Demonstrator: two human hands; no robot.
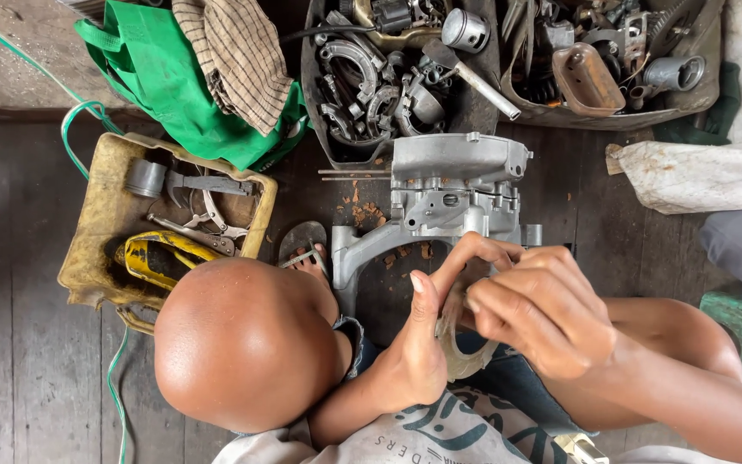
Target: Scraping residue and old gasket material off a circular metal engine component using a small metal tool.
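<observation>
— What's on the far left of the frame?

— A worn yellow tray [96, 258] at mid left with pliers [208, 225], a grey socket [145, 179] and a yellow-handled tool [161, 255] in it. Above it lie a green bag [152, 73] and a checked cloth [238, 56].

— And the big round thing at lower left of centre?

— My bent knee [242, 344]. It hides part of the floor and most of my foot in its sandal [302, 245] behind it.

— Your hands?

— My left hand [414, 344], lower centre, grips a thin pale gasket [457, 331], thumb up along its edge. My right hand [534, 305], just right of it, pinches the same gasket with curled fingers and covers its upper part.

— What's beyond them?

— A grey engine crankcase [448, 198] on the wooden floor [10, 301] at centre, its lower edge hidden by my fingers. At top centre and top right, two bins of metal parts [388, 77], with a piston [465, 30] in one. At the right edge, a whitish rag [697, 176].
</observation>
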